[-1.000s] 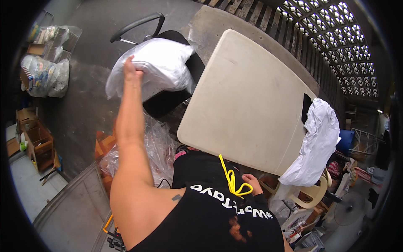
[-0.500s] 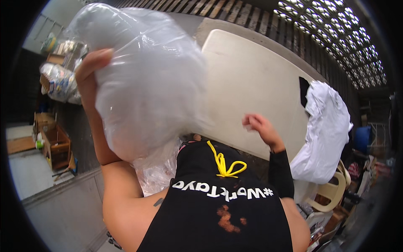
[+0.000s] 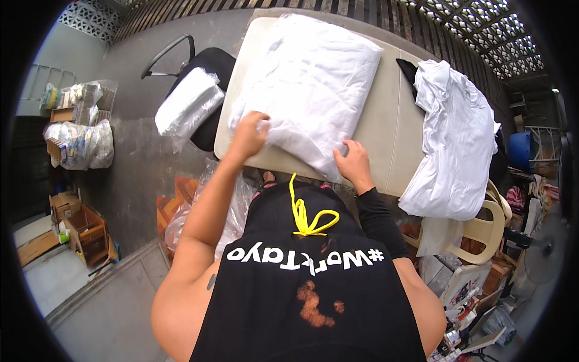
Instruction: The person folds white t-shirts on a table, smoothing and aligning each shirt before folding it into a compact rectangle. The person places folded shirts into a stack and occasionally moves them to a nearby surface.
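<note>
A wide, flat bundle of folded white cloth (image 3: pixel 313 78) lies on the pale table (image 3: pixel 386 130), its near corner hanging toward me over the front edge. Whether clear plastic covers it, I cannot tell. My left hand (image 3: pixel 248 136) is at the bundle's near left edge, fingers curled and closed on the cloth. At the near right corner my right hand (image 3: pixel 354 164) pinches the cloth's edge between thumb and fingers, its wrist in a black sleeve.
More white cloth (image 3: pixel 449 145) is heaped at the table's right end, over a beige plastic chair (image 3: pixel 482 241). A black chair (image 3: pixel 214 63) at left carries a plastic-wrapped white packet (image 3: pixel 190 105). Clear plastic (image 3: pixel 226 199) lies low by my left arm. Wooden boxes (image 3: pixel 84 229) stand farther left.
The big translucent bag that my left hand held up is no longer raised, and the white bundle now lies on the table. Both hands have come to its near edge.
</note>
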`<state>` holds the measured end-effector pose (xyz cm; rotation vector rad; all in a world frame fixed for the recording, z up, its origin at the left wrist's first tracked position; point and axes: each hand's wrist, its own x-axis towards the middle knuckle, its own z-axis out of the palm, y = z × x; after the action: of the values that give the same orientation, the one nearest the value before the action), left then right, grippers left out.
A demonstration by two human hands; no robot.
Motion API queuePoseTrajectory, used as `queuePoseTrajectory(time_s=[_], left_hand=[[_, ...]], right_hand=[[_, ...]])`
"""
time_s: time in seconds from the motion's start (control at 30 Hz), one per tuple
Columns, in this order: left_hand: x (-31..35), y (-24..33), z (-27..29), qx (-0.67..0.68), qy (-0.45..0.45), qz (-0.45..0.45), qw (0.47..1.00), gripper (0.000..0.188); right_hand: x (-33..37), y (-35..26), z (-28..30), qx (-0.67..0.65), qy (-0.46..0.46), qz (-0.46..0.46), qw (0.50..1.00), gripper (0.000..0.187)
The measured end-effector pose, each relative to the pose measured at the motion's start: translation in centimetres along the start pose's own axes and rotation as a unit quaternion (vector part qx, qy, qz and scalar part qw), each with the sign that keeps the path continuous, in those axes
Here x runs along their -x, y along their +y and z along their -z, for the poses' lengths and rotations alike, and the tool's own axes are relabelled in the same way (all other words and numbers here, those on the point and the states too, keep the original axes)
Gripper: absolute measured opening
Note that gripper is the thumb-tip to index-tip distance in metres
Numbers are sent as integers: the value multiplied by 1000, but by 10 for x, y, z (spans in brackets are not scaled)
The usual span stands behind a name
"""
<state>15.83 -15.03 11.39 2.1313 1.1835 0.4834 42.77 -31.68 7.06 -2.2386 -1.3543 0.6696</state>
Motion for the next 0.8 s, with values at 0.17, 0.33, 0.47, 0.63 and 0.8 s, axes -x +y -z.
queuePoseTrajectory(time_s=[0.17,0.33,0.47,0.63,0.8], left_hand=[[17,18,-93,-155,64,40,985,47],[-12,21,-99,-185,19,96,978,41],[-38,18,-87,-116,-126,139,975,29],[-30,18,-84,-152,-174,62,971,19],[-4,34,-86,-77,-118,31,990,30]], right_hand=[[4,6,-18,53,35,172,983,59],[-5,19,-17,75,-36,197,977,66],[-6,21,-15,79,-67,185,977,68],[-12,12,-13,106,-106,147,978,71],[-12,14,-14,87,-104,156,978,71]])
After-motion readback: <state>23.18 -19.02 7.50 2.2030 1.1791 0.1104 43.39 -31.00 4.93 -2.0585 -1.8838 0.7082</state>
